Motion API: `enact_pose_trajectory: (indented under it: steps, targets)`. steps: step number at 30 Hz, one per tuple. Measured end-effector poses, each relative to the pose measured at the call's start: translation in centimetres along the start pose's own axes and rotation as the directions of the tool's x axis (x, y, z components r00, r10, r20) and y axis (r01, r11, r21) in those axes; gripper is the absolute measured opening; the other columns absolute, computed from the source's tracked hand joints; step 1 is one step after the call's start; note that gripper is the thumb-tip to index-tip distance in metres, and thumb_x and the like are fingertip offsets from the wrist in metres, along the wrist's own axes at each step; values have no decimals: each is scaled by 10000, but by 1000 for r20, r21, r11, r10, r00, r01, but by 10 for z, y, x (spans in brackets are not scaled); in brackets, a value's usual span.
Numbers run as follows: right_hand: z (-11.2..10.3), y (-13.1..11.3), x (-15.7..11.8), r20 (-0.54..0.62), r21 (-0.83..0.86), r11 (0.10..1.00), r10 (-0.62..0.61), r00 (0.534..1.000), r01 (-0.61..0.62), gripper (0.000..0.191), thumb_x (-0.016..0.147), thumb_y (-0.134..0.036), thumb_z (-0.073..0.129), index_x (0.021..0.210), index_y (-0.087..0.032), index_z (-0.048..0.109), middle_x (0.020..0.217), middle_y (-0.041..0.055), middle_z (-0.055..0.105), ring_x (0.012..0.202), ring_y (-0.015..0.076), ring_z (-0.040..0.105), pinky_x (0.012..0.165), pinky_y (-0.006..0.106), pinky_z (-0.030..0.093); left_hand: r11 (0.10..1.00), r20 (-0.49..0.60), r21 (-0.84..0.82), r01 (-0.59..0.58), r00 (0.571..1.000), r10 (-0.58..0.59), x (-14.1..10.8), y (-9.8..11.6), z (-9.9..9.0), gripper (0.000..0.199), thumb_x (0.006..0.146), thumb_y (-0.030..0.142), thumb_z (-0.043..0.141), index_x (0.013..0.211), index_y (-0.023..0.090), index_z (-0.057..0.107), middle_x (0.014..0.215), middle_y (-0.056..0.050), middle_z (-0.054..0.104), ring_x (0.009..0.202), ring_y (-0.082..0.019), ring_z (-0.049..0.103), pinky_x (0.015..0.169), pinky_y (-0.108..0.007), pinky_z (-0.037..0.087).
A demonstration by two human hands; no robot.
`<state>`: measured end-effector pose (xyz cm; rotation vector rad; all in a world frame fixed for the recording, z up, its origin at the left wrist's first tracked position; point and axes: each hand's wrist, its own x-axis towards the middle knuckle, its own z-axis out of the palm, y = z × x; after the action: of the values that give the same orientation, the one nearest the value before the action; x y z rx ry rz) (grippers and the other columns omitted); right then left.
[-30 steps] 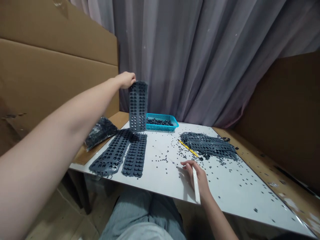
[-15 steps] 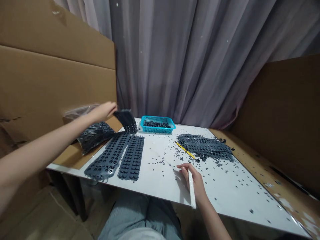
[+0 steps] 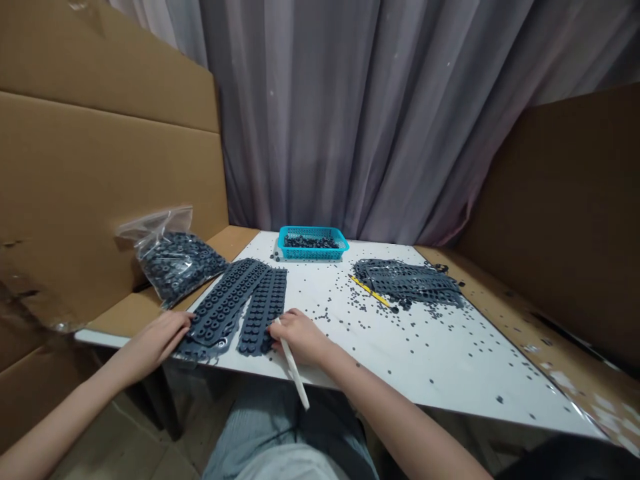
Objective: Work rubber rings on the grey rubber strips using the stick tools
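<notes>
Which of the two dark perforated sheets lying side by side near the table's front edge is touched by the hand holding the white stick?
The right-hand sheet: the right hand, gripping the white stick, rests at its near end. The left hand touches the other sheet.

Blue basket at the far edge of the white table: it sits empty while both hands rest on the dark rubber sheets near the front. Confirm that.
Not quite. The head view shows the blue basket holding a heap of small dark pieces, not empty. The rest stands: it sits at the far edge of the white table, and the left hand and right hand rest on the dark rubber sheets near the front.
</notes>
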<state>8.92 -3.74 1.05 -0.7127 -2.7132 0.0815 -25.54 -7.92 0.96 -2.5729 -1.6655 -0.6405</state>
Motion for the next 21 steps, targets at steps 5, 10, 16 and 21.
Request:
enact_pose_trajectory:
  steps: [5, 10, 16, 21]
  targets:
    - [-16, 26, 16, -214, 105, 994, -17, 977, 41, 113, 689, -95, 549, 691, -208, 547, 582, -32, 599, 555, 140, 511, 640, 258, 399, 996, 6, 75, 54, 998, -55, 3, 11, -8, 290, 848, 473, 513, 978, 225, 590, 999, -60, 662, 933, -257, 618, 835, -349, 489]
    - [-76, 64, 42, -513, 224, 970, 203, 834, -98, 115, 813, -179, 443, 705, -209, 468, 670, 4, 602, 617, 156, 534, 606, 245, 378, 992, 97, 112, -55, 994, 44, 16, 11, -11, 369, 826, 504, 555, 1091, 260, 637, 1074, -71, 630, 997, -267, 593, 874, -365, 465]
    - [-155, 96, 57, -712, 255, 948, 318, 626, -191, 131, 817, -189, 483, 720, -212, 399, 751, 23, 604, 695, 147, 541, 688, 270, 387, 992, 141, 102, -73, 988, 58, 26, 8, -22, 324, 828, 494, 557, 1053, 283, 656, 1098, -60, 596, 1031, -260, 565, 899, -357, 445]
    - [-187, 127, 70, -650, 303, 933, 350, 675, -193, 187, 698, -96, 514, 678, -217, 373, 658, -17, 580, 644, 145, 540, 664, 277, 399, 995, 2, 40, -88, 996, 88, 52, 37, -29, 380, 778, 488, 611, 1075, 252, 607, 1194, -69, 541, 1098, -273, 510, 929, -377, 421]
